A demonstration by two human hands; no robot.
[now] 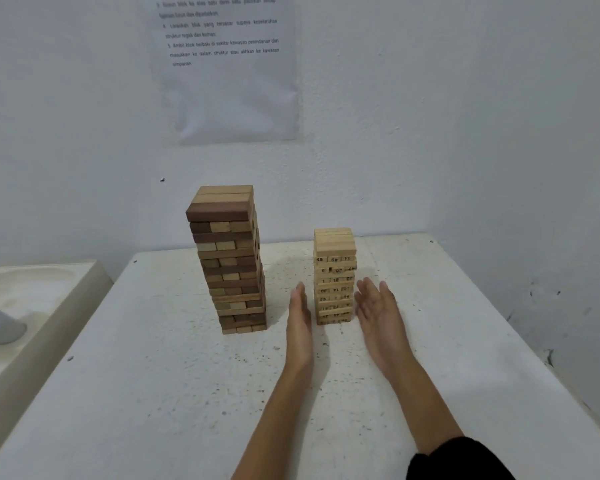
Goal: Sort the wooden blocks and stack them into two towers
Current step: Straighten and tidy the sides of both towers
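— Largest entry first?
— Wall: white, rough plaster, scuffed at the right. Then the table: white top, speckled with dark marks, set into the corner.
— Anything fixed to the wall?
— One printed sheet, with numbered lines of text and a blank lower half (the print is too soft to read with confidence).
— Beside the table?
— A beige unit at the left, lower than the tabletop and partly out of view. I cannot tell what it is.
— Now the blocks.
— Dark tower: mixed brown and tan blocks, layers laid crosswise, upright on the table left of centre. It is the taller of the two. Pale tower: light wood, black numbers on the block ends, upright, to the right of the dark one and well apart from it.
— Hands?
— Left hand: fingers straight and together, palm turned toward the pale tower's left face, just beside its lower half, holding nothing. Right hand: fingers straight and slightly spread, palm turned toward the right face, just beside it, holding nothing. Contact with the wood is unclear on either side.
— Smallest?
— Sleeve: black, on the right forearm at the bottom edge.
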